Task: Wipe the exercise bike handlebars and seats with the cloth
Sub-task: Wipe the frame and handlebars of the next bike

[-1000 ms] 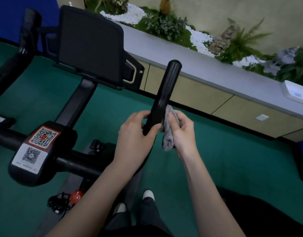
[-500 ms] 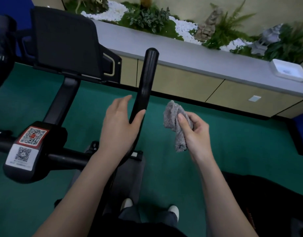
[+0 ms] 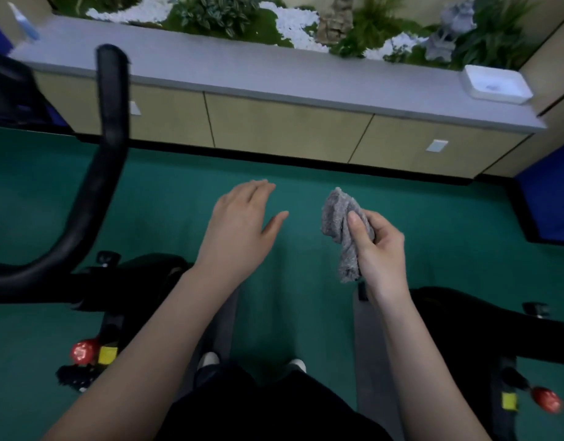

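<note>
Right hand (image 3: 381, 249) gripping bunched grey cloth (image 3: 342, 232) (hanging vertically), left hand (image 3: 239, 230) open, handlebar (image 3: 110, 122) upright

Arms: left forearm (image 3: 166, 332) and right forearm (image 3: 411, 345) bare from wrist to the frame's bottom edge.
Hands: left hand (image 3: 239, 227) and right hand (image 3: 379, 249) bare; right thumbnail short.
Clothing: black garment (image 3: 274, 409) at bottom centre; its cut cannot be told.
Shoes: two white toe caps (image 3: 207, 359) showing beyond the black trouser legs.
</note>
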The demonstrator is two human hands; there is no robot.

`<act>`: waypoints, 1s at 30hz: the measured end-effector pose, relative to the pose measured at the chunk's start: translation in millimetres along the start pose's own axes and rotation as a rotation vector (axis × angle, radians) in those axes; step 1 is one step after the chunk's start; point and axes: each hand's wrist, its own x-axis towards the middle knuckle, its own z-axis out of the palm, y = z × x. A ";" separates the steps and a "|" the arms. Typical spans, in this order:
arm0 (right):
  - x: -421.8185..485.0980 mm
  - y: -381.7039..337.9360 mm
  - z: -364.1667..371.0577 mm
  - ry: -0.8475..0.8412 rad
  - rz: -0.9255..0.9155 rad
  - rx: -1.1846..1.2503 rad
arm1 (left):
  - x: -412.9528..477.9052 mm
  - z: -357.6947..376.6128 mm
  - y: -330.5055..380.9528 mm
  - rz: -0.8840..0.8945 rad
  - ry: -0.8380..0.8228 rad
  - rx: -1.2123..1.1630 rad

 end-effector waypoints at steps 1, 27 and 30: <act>0.5 4.7 -17.6 0.026 0.016 -0.008 | 2.0 12.6 13.0 0.020 -0.044 0.011; 140.0 64.9 -100.1 0.058 0.183 -0.112 | 117.5 156.0 14.6 -0.133 -0.526 0.168; 185.2 61.0 -77.9 0.009 0.195 -0.136 | 155.2 157.3 3.5 -0.167 -0.538 0.147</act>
